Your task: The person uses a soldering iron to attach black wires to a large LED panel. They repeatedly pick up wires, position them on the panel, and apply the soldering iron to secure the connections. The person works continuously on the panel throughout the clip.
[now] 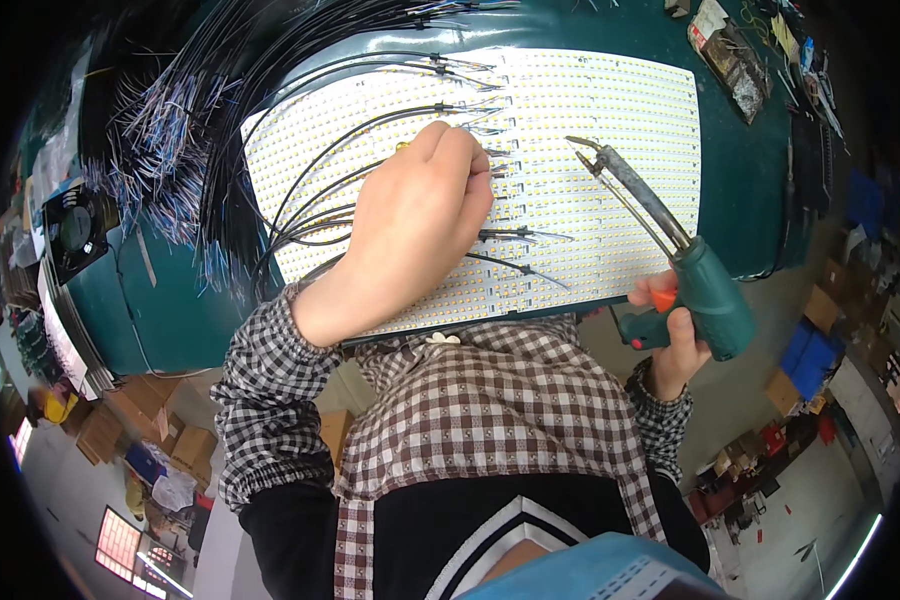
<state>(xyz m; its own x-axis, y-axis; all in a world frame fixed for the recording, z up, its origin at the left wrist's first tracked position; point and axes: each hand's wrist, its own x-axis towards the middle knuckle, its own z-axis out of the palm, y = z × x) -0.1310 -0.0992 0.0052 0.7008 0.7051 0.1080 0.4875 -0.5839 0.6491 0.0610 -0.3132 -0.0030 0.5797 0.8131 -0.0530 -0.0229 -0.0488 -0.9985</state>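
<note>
A white LED panel with rows of small yellowish chips lies on the dark green bench. Black cables with thin stripped wire ends arch over its left half to a row of pads down the middle. My left hand is closed in a pinch over this row, at the end of one cable; the fingers partly hide what they hold. My right hand grips a green soldering gun with an orange trigger. Its bent metal tip hangs over the panel's right half, apart from the wires.
A thick bundle of black cables with blue and white wire ends is heaped at the left. Beside it stands a black fan. At the far right lie an open worn box and scattered small tools. Cardboard boxes stand on the floor.
</note>
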